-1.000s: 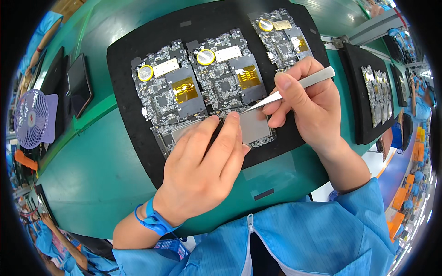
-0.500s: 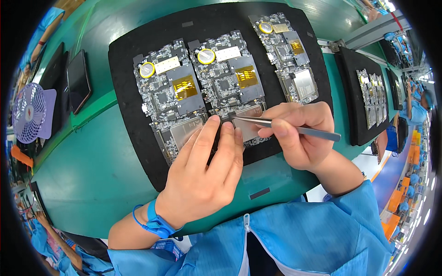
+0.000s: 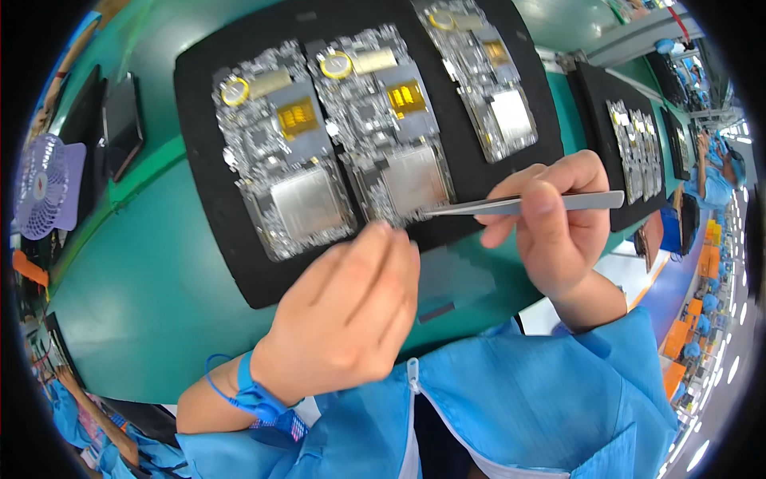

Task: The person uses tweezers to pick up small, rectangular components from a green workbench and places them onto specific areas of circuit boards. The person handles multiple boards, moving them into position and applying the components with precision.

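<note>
Right hand: your right hand [image 3: 565, 225] is gripping the metal tweezers [image 3: 578, 200] between thumb and fingers.
Tweezers: they point to your left, and their tips are at the lower end of the middle circuit board [image 3: 369, 120]; if the tips hold some small part, I cannot tell.
Left hand: your left hand [image 3: 345, 318] has its fingers drawn together, with the fingertips just beside the lower edge of the same board; whether they pinch something, I cannot tell.
Left wrist: you wear a blue wrist strap [image 3: 262, 399] there.
Middle board: it lies on the black mat [image 3: 199, 120], between the left circuit board [image 3: 267, 144] and the right circuit board [image 3: 471, 68], nearer to the left one.
Board parts: each of the three boards carries a yellow-rimmed round cell, a yellow film and a silver plate; the small details are blurred.
Table: the mat rests on your green table [image 3: 152, 295], and a purple fan [image 3: 44, 188] stands at far left.
</note>
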`<act>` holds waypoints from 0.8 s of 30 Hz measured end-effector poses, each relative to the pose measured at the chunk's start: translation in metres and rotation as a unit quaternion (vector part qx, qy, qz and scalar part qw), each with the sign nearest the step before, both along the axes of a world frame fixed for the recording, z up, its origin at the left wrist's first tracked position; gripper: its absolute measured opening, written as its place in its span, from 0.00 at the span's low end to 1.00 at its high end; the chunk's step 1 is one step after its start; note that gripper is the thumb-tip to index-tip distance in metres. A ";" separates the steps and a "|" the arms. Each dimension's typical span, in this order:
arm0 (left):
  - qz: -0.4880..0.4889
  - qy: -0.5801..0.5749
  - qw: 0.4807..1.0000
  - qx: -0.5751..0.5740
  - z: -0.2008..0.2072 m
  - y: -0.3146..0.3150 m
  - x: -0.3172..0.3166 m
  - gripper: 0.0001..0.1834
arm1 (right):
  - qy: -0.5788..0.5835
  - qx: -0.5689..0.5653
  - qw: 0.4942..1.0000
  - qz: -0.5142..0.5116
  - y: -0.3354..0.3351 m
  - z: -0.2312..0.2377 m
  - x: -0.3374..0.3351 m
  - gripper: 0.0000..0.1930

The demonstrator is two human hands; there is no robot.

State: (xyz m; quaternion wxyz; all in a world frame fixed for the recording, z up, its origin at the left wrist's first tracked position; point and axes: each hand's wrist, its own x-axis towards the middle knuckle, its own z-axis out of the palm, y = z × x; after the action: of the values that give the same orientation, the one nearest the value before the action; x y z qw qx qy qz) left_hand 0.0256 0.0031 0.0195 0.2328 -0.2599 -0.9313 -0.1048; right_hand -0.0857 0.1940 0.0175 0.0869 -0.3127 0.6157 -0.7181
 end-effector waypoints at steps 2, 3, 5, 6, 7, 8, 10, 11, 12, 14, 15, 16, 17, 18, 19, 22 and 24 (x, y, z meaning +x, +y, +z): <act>-0.089 -0.059 0.994 0.016 -0.009 0.006 0.017 0.11 | -0.067 0.049 0.996 -0.011 0.025 0.000 0.015 0.09; -0.128 -0.079 0.988 0.020 -0.020 0.007 0.023 0.11 | -0.113 0.065 0.991 -0.016 0.036 -0.002 0.024 0.09; -0.163 -0.119 0.979 0.004 -0.027 0.014 0.030 0.11 | -0.191 0.079 0.978 -0.017 0.053 -0.014 0.039 0.09; -0.162 -0.126 0.979 0.002 -0.030 0.019 0.034 0.12 | -0.203 0.093 0.975 -0.016 0.061 -0.020 0.048 0.09; -0.161 -0.128 0.979 -0.007 -0.032 0.020 0.034 0.12 | -0.209 0.101 0.973 -0.014 0.067 -0.026 0.054 0.09; -0.160 -0.129 0.979 -0.016 -0.033 0.022 0.035 0.13 | -0.215 0.109 0.971 -0.011 0.072 -0.030 0.061 0.09; -0.157 -0.137 0.978 -0.014 -0.032 0.024 0.033 0.14 | -0.209 0.123 0.969 -0.040 0.073 -0.035 0.070 0.09; -0.155 -0.140 0.978 -0.014 -0.031 0.024 0.033 0.14 | -0.199 0.128 0.971 -0.043 0.074 -0.037 0.072 0.09; -0.155 -0.147 0.977 -0.011 -0.030 0.025 0.033 0.15 | -0.188 0.132 0.972 -0.047 0.075 -0.038 0.074 0.08; -0.150 -0.160 0.976 -0.006 -0.028 0.027 0.032 0.16 | -0.168 0.128 0.976 -0.051 0.074 -0.042 0.077 0.08; -0.154 -0.161 0.975 -0.007 -0.028 0.028 0.032 0.17 | -0.158 0.126 0.978 -0.053 0.074 -0.043 0.078 0.08; -0.156 -0.162 0.974 -0.008 -0.029 0.028 0.032 0.17 | -0.145 0.128 0.980 -0.045 0.074 -0.044 0.078 0.08; -0.157 -0.163 0.974 -0.008 -0.030 0.028 0.032 0.17 | -0.131 0.131 0.982 -0.038 0.074 -0.045 0.078 0.08; -0.158 -0.161 0.974 -0.010 -0.029 0.028 0.032 0.18 | -0.117 0.133 0.984 -0.031 0.073 -0.046 0.078 0.08; -0.158 -0.160 0.974 -0.011 -0.030 0.028 0.032 0.18 | -0.134 0.126 0.982 -0.033 0.073 -0.046 0.078 0.08; -0.156 -0.157 0.975 -0.015 -0.031 0.028 0.033 0.18 | -0.174 0.115 0.977 -0.040 0.071 -0.042 0.077 0.08; -0.154 -0.158 0.975 -0.016 -0.031 0.028 0.034 0.17 | -0.184 0.122 0.974 -0.044 0.072 -0.041 0.076 0.08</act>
State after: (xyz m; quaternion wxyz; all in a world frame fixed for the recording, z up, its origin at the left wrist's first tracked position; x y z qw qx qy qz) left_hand 0.0591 0.0308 -0.0118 0.0600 -0.3846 -0.9064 -0.1644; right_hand -0.0095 0.2656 -0.0232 0.2045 -0.1350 0.6855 -0.6856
